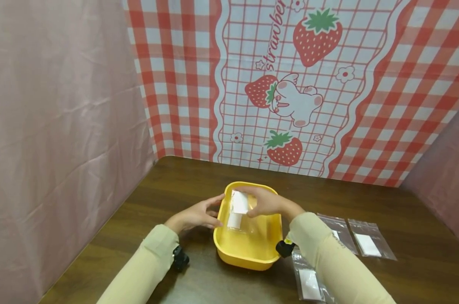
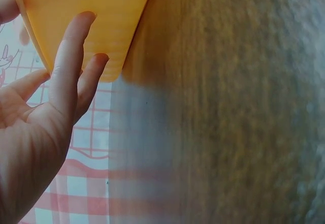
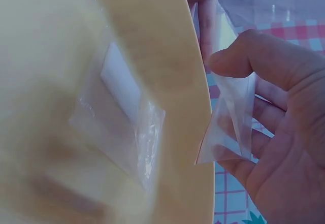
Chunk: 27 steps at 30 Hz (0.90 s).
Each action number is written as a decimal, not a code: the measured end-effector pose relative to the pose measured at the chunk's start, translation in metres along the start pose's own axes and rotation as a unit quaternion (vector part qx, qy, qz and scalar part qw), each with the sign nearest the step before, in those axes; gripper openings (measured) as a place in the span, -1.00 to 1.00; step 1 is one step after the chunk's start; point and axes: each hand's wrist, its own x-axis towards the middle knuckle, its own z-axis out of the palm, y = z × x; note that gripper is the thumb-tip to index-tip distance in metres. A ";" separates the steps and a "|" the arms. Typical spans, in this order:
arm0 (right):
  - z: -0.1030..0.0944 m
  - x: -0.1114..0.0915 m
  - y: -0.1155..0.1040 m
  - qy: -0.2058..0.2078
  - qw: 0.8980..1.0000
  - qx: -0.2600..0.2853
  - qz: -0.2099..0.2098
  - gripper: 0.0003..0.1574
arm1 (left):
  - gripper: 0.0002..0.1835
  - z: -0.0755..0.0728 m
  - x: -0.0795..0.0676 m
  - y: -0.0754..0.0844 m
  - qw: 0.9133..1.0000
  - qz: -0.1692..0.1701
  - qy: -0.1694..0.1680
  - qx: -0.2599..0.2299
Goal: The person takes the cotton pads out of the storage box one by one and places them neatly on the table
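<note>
A yellow plastic tub (image 1: 248, 262) stands on the table in the head view. My left hand (image 1: 195, 216) is at its left side, fingers spread and fairly straight along the outer wall, thumb near the rim. Over the tub, my right hand (image 1: 266, 202) pinches a clear zip bag (image 3: 231, 117) between thumb and fingers; a white piece (image 1: 239, 202) shows with it. Inside the tub lies another clear bag with a flat white piece (image 3: 122, 82), partly covered by the held bag in the head view.
To the right on the brown wooden table (image 1: 184, 181) lie several more clear zip bags with white pieces, one (image 1: 367, 245) far right and another (image 1: 309, 285) partly under the right forearm. A strawberry-print cloth (image 1: 282, 114) hangs behind; a pink curtain (image 1: 69, 126) hangs at left.
</note>
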 end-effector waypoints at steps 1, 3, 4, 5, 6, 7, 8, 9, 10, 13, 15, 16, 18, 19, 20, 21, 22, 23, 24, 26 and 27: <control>-0.001 -0.002 0.000 0.005 1.000 0.000 -0.001 -0.07 | -0.04 0.000 0.000 0.000 1.000 0.001 0.000 0.001; -0.002 -0.007 0.001 0.015 1.000 0.007 -0.002 -0.03 | -0.03 0.000 0.000 0.000 1.000 -0.001 0.002 0.001; -0.002 -0.009 0.001 0.020 1.000 0.010 -0.006 -0.02 | -0.03 0.000 -0.001 0.000 1.000 -0.002 0.003 0.001; -0.002 -0.012 0.001 0.024 1.000 0.015 -0.007 0.00 | -0.03 0.000 -0.001 0.000 1.000 -0.003 0.004 0.002; -0.002 -0.015 0.002 0.030 0.999 0.021 -0.007 0.01 | -0.02 0.000 -0.002 0.000 1.000 -0.003 0.006 0.002; -0.002 -0.018 0.001 0.036 0.999 0.026 -0.007 0.01 | -0.02 0.000 -0.002 0.000 1.000 -0.004 0.007 0.002; -0.001 -0.022 0.002 0.042 0.999 0.027 -0.007 0.01 | -0.02 0.000 -0.003 0.000 1.000 -0.006 0.008 0.001; 0.000 -0.025 0.002 0.049 0.998 0.027 -0.006 0.01 | -0.02 0.000 -0.003 0.001 1.000 -0.006 0.007 0.002; 0.000 -0.029 0.002 0.055 0.998 0.026 -0.004 0.00 | -0.02 0.000 -0.003 0.001 1.000 -0.005 0.007 0.002; 0.003 -0.039 0.002 0.073 0.997 0.020 0.005 -0.02 | -0.02 0.000 -0.003 0.001 1.000 -0.002 0.004 0.001; 0.005 -0.045 0.002 0.078 0.997 0.016 0.007 -0.01 | -0.02 0.000 -0.003 0.001 1.000 0.000 0.002 0.000; 0.005 -0.048 0.002 0.079 0.997 0.014 0.004 -0.01 | -0.03 0.000 -0.003 0.001 1.000 0.000 0.002 -0.001; 0.006 -0.054 0.003 0.083 0.996 0.010 -0.003 0.00 | -0.03 0.000 -0.003 0.001 1.000 0.000 0.001 0.001; 0.006 -0.057 0.003 0.085 0.996 0.009 -0.005 0.01 | -0.03 0.000 -0.003 0.001 1.000 0.000 0.001 0.001; 0.007 -0.060 0.003 0.087 0.996 0.009 -0.007 0.01 | -0.03 0.000 -0.003 0.001 1.000 0.000 0.001 0.002; 0.007 -0.063 0.003 0.089 0.996 0.010 -0.009 0.02 | -0.03 0.000 -0.003 0.001 1.000 0.000 0.001 0.003; 0.007 -0.066 0.002 0.092 0.996 0.010 -0.012 0.03 | -0.03 0.000 -0.003 0.001 1.000 0.001 0.001 0.004; 0.007 -0.069 0.002 0.095 0.995 0.010 -0.014 0.03 | -0.03 0.001 -0.003 0.001 1.000 0.002 0.001 0.004; 0.007 -0.072 0.002 0.097 0.995 0.013 -0.017 0.04 | -0.03 0.001 -0.003 0.001 1.000 0.003 0.000 0.003; 0.008 -0.078 0.001 0.102 0.995 0.017 -0.014 0.05 | -0.03 0.001 -0.002 0.002 1.000 0.005 -0.002 0.002; 0.008 -0.081 0.001 0.105 0.994 0.022 -0.010 0.06 | -0.03 0.001 -0.002 0.002 1.000 0.005 -0.003 0.001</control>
